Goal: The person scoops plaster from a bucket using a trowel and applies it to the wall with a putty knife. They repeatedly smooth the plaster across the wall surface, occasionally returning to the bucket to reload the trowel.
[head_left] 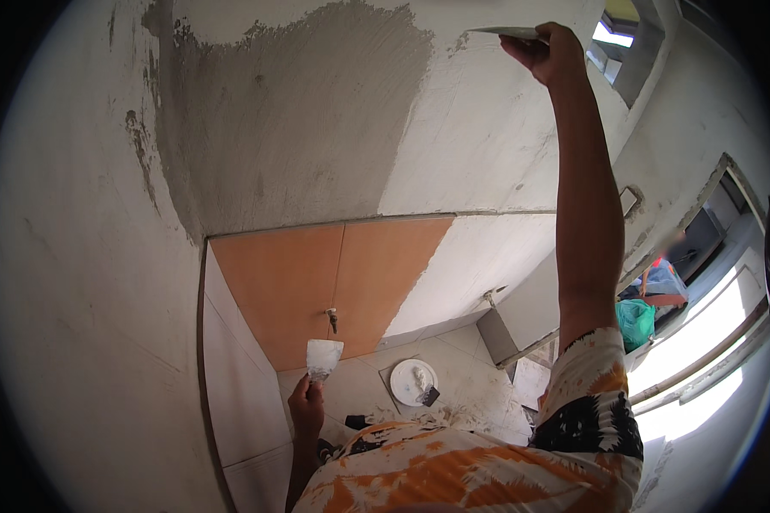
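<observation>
Right hand [549, 53], raised at the end of an outstretched arm, grasps a thin flat blade [498, 32] seen nearly edge-on; whether its edge touches the wall cannot be told. Left hand [307, 402], low near the body, is closed around the handle of a broad scraper [323, 359], its blade pointing upward and smeared whitish. The flat blade lies over the pale stretch of wall [479, 128], just right of a large dark grey patch [299, 128] with ragged upper edges. Below the patch, orange-tan panels [274, 282] fill the left part of the lower wall, and a white coating [462, 261] borders them at right. A small tap [332, 323] juts out from the panels, just above the scraper in view. On the tiled floor [470, 368] sits a round white container [399, 382] with whitish material inside and a dark-ended tool [430, 396] at its rim. Far right, a green bag [635, 323] rests near a bright opening.
</observation>
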A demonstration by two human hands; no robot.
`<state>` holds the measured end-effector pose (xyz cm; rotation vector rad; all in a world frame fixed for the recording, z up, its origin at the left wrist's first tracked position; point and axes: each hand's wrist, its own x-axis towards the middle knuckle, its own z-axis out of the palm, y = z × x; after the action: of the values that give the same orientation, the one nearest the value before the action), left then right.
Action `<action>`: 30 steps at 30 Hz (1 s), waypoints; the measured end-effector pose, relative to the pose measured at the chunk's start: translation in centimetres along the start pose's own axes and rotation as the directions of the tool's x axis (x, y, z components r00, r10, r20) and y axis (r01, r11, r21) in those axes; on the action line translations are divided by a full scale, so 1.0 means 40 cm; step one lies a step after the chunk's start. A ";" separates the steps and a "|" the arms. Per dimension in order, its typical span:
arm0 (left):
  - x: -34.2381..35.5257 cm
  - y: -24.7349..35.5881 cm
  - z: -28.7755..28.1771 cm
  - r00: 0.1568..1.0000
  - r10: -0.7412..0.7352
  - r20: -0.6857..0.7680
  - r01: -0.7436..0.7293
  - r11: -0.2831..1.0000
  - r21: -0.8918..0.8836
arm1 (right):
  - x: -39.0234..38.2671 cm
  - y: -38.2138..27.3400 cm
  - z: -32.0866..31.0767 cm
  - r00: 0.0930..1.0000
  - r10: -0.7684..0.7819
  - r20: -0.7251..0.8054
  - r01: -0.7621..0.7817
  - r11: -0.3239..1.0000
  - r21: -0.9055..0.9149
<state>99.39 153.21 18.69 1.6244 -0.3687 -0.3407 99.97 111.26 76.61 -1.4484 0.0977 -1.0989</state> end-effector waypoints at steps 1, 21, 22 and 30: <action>-0.014 -0.001 -0.013 1.000 -0.032 0.001 0.032 0.999 -0.003 | -0.104 0.101 0.009 0.988 0.114 -0.106 -0.102 0.989 0.111; -0.033 -0.030 -0.036 0.997 -0.081 0.020 0.082 0.994 -0.073 | -0.028 0.364 0.017 0.846 0.490 -0.211 -0.484 0.871 0.084; -0.034 -0.031 -0.042 0.997 -0.082 0.013 0.082 0.995 -0.064 | 0.018 0.285 0.052 0.867 0.437 -0.240 -0.442 0.896 0.034; 0.001 -0.034 0.000 0.981 -0.084 0.175 0.107 0.986 -0.128 | 0.260 -0.169 0.158 0.973 0.169 -0.158 -0.201 0.955 -0.218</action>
<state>99.46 153.29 17.36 1.4855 -0.3878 -0.5678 106.12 110.89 89.09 -1.5342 0.4661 -1.0567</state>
